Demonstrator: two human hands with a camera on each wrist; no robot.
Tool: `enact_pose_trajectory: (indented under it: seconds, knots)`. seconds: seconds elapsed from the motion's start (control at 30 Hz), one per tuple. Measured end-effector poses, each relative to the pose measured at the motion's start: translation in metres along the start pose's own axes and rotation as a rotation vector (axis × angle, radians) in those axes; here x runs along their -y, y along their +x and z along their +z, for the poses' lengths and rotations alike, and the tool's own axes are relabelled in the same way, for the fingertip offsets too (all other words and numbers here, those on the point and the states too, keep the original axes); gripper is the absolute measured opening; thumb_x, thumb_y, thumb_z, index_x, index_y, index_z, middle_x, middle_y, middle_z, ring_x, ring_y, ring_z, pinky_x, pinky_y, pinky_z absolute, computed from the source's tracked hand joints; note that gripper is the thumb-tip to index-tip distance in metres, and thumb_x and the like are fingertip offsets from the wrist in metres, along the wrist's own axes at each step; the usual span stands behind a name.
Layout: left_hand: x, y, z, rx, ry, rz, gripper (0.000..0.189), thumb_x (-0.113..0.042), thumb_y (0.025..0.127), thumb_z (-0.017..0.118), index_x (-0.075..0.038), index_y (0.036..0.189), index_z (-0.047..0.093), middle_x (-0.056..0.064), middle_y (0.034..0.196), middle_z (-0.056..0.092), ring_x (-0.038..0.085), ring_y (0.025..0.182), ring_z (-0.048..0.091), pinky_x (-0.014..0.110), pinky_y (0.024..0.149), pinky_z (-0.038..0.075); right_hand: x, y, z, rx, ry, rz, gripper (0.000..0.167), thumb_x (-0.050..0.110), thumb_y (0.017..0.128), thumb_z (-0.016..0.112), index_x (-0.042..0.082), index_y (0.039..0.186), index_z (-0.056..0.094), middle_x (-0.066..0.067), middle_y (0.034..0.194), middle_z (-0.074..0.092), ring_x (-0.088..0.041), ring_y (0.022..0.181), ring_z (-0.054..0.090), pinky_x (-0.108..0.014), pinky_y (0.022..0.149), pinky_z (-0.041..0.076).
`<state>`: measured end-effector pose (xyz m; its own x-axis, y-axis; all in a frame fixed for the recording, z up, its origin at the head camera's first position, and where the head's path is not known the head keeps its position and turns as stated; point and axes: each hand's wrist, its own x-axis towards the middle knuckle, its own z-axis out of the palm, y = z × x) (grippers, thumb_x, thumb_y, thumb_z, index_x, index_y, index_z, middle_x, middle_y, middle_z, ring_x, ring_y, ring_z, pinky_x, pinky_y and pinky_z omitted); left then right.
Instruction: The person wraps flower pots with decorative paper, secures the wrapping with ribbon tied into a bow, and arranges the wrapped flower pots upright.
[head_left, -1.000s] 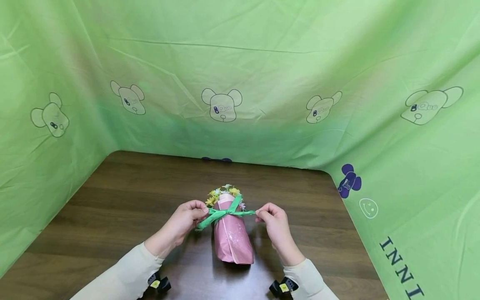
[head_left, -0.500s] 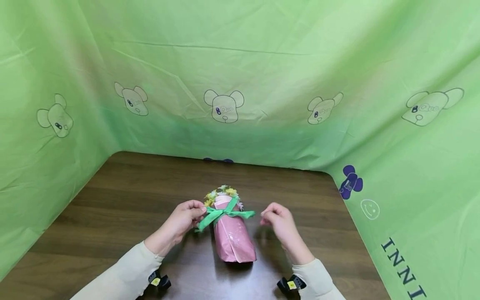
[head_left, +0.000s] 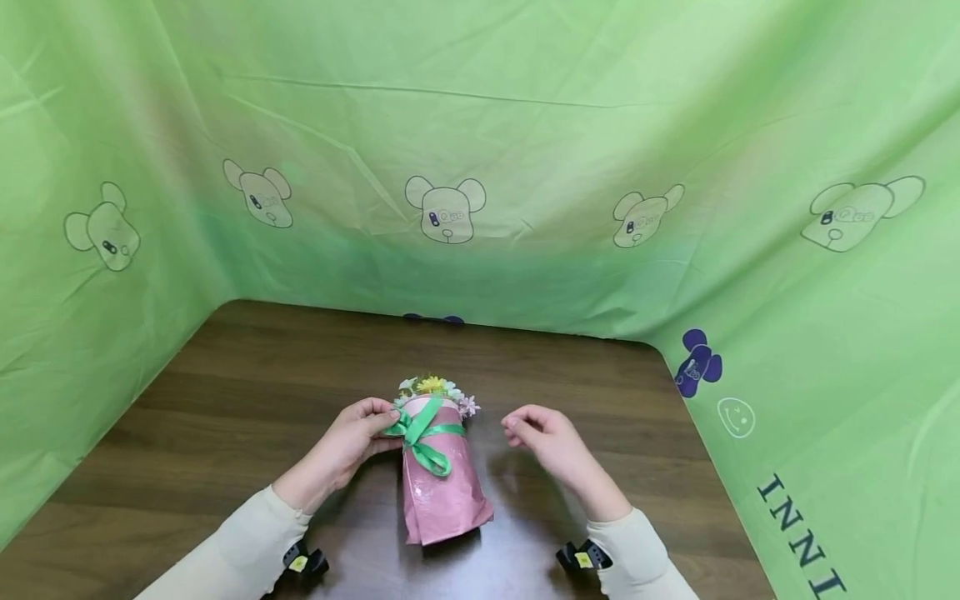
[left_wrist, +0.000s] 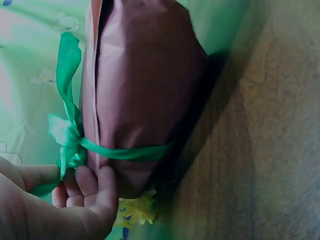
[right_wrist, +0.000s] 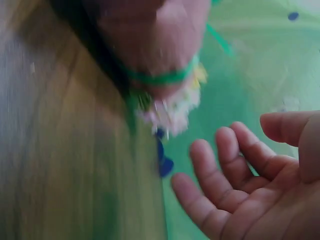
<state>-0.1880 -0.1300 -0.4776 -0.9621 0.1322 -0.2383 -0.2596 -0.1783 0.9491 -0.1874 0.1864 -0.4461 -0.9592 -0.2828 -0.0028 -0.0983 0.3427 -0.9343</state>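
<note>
A small bouquet (head_left: 442,496) in pink wrapping paper lies on the table, its yellow, white and pale purple flowers (head_left: 432,386) at the far end. Around its upper part runs a green ribbon (head_left: 429,431) tied in a bow. My left hand (head_left: 351,437) pinches part of the ribbon (left_wrist: 69,145) at the bouquet's left side, its other fingers against the wrapping (left_wrist: 142,75). To the right of the bouquet, my right hand (head_left: 551,442) hovers apart from it. The right wrist view shows those fingers (right_wrist: 207,170) loosely bent, holding nothing.
The dark wooden table (head_left: 262,392) surrounds the bouquet. A green printed cloth (head_left: 450,125) hangs along the back and both sides. Black wrist cameras (head_left: 583,556) sit on both cuffs.
My right hand has let go of the ribbon end. The bouquet has turned and shifted left with my left hand, so the bow now sits toward its left side.
</note>
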Motion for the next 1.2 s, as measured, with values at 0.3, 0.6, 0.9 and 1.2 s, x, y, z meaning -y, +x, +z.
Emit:
enact_pose_trajectory:
  seconds: [0.3,0.6,0.9,1.2]
  knots:
    - [0.001,-0.001,0.015,0.053,-0.057,-0.005,0.007,-0.005,0.101,0.059,0.001,0.104,0.055,0.008,0.097,0.061,0.019,0.088,0.068,0.039,0.087,0.06,0.015,0.004,0.03,0.069,-0.16,0.049,0.03,0.031,0.102,0.063,0.003,0.103,0.072,-0.011,0.093,0.073,-0.027,0.086,0.072,-0.037,0.078,0.058]
    - [-0.003,-0.001,0.029,0.042,-0.061,0.002,0.012,-0.005,0.099,0.062,0.003,0.107,0.056,0.004,0.094,0.06,0.01,0.083,0.066,0.033,0.084,0.06,0.027,0.005,0.029,0.114,-0.262,0.137,0.041,0.048,0.098,0.064,0.008,0.1,0.072,-0.003,0.076,0.064,-0.015,0.068,0.058,-0.029,0.062,0.047]
    - [0.004,0.0,0.028,-0.007,0.09,0.01,0.021,-0.005,0.095,0.066,0.004,0.111,0.055,0.001,0.084,0.06,0.01,0.072,0.058,0.023,0.065,0.051,0.033,0.007,0.03,0.193,-0.296,0.175,0.041,0.048,0.097,0.067,0.007,0.095,0.07,0.0,0.072,0.06,-0.021,0.068,0.061,-0.03,0.059,0.046]
    - [0.017,-0.005,0.021,0.19,0.229,-0.091,0.032,-0.019,0.1,0.064,0.007,0.115,0.053,0.011,0.095,0.066,0.017,0.079,0.068,0.033,0.071,0.06,0.027,0.012,0.03,0.192,-0.298,0.199,0.039,0.045,0.096,0.069,0.009,0.081,0.064,0.001,0.069,0.057,-0.023,0.064,0.062,-0.032,0.057,0.049]
